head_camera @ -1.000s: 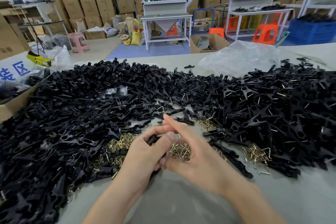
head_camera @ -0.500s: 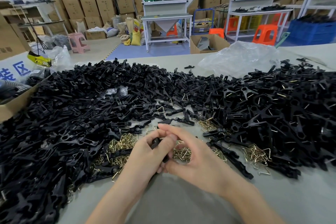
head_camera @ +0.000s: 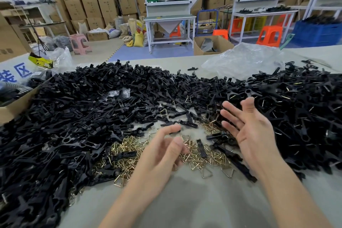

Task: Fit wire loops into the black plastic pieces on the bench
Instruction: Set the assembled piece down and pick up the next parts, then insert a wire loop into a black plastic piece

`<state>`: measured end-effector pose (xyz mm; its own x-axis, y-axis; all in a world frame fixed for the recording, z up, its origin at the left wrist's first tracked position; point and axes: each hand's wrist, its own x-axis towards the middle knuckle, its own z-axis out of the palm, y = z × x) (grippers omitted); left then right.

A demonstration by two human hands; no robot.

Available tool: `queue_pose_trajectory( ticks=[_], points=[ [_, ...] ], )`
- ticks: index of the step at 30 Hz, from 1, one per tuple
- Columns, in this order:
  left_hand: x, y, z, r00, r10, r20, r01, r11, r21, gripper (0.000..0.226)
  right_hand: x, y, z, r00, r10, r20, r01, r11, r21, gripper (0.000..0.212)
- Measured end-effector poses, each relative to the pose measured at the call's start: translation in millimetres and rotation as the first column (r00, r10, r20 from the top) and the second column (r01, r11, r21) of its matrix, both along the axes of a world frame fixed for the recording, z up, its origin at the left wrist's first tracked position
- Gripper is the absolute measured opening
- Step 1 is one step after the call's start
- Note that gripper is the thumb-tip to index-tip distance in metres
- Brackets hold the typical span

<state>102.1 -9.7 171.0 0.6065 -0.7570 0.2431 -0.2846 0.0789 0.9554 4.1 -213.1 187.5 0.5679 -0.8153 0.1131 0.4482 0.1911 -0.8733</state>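
Observation:
A heap of bare black plastic pieces [head_camera: 77, 120] covers the left and middle of the bench. On the right lies a second heap of black pieces with wire loops showing in them [head_camera: 296, 113]. Loose brass wire loops [head_camera: 199, 157] are scattered between the heaps, near the front. My left hand [head_camera: 159, 155] hovers over the loops with relaxed fingers and holds nothing. My right hand [head_camera: 249, 126] is raised palm-up beside the right heap, fingers spread, empty.
A crumpled clear plastic bag [head_camera: 242, 61] lies at the back right of the grey bench [head_camera: 194, 207]. A cardboard box [head_camera: 13, 105] sits at the left edge. Beyond the bench are white work tables, orange stools and stacked cartons.
Both hands were together at the centre, working a black piece between the fingers. They have parted: the right hand swung up to the right and opened, and the piece is no longer held.

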Motion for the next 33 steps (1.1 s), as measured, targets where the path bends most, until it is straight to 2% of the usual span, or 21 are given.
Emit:
queue_pose_trajectory(
  ticks=[1, 2, 4, 6, 8, 10, 12, 15, 17, 20, 23, 27, 30, 33],
  points=[
    [1, 0, -4, 0.984, 0.044, 0.172, -0.053, 0.997, 0.049, 0.034, -1, -3, -2, 0.998, 0.055, 0.006, -0.055, 0.996, 0.063, 0.084],
    [3, 1, -8, 0.927, 0.06, 0.371, -0.111, 0.987, 0.119, 0.033, 1, -1, -4, 0.994, 0.105, -0.016, -0.104, 0.992, 0.065, 0.078],
    [5, -1, -16, 0.73, -0.023, 0.683, -0.24, 0.927, 0.288, 0.042, 9, 11, -11, 0.983, 0.144, -0.118, -0.15, 0.988, -0.046, 0.048],
    [10, -1, -24, 0.559, -0.1, 0.823, -0.382, 0.85, 0.362, 0.056, 18, 25, -20, 0.963, 0.113, -0.247, -0.173, 0.955, -0.239, 0.021],
    [16, -2, -26, 0.461, -0.107, 0.881, -0.531, 0.762, 0.37, 0.063, 23, 34, -30, 0.924, -0.002, -0.381, -0.2, 0.848, -0.49, 0.02],
    [27, 1, -22, 0.464, -0.063, 0.884, -0.662, 0.638, 0.393, 0.069, 23, 42, -36, 0.878, -0.123, -0.462, -0.276, 0.658, -0.7, 0.029],
    [39, 8, -19, 0.516, 0.009, 0.856, -0.752, 0.484, 0.448, 0.078, 24, 48, -43, 0.837, -0.191, -0.514, -0.39, 0.451, -0.803, 0.04],
    [54, 18, -15, 0.542, 0.114, 0.832, -0.816, 0.309, 0.489, 0.085, 25, 50, -52, 0.716, -0.297, -0.632, -0.575, 0.264, -0.775, 0.05],
    [59, 20, -14, 0.567, 0.146, 0.811, -0.812, 0.269, 0.519, 0.083, 26, 50, -55, 0.647, -0.349, -0.678, -0.656, 0.197, -0.728, 0.049],
    [58, 20, -15, 0.545, 0.156, 0.824, -0.819, 0.308, 0.484, 0.068, 27, 49, -53, 0.688, -0.305, -0.658, -0.621, 0.22, -0.752, 0.042],
    [56, 20, -15, 0.525, 0.171, 0.834, -0.811, 0.398, 0.429, 0.052, 28, 46, -52, 0.735, -0.273, -0.621, -0.566, 0.256, -0.783, 0.034],
    [53, 17, -14, 0.473, 0.167, 0.865, -0.79, 0.516, 0.332, 0.031, 27, 46, -52, 0.746, -0.264, -0.611, -0.553, 0.265, -0.79, 0.03],
    [51, 17, -15, 0.44, 0.21, 0.873, -0.75, 0.621, 0.228, 0.02, 27, 45, -51, 0.753, -0.259, -0.605, -0.538, 0.287, -0.792, 0.03],
    [52, 17, -14, 0.475, 0.226, 0.851, -0.676, 0.713, 0.188, 0.013, 27, 47, -50, 0.769, -0.233, -0.595, -0.508, 0.342, -0.79, 0.043]
  ],
)
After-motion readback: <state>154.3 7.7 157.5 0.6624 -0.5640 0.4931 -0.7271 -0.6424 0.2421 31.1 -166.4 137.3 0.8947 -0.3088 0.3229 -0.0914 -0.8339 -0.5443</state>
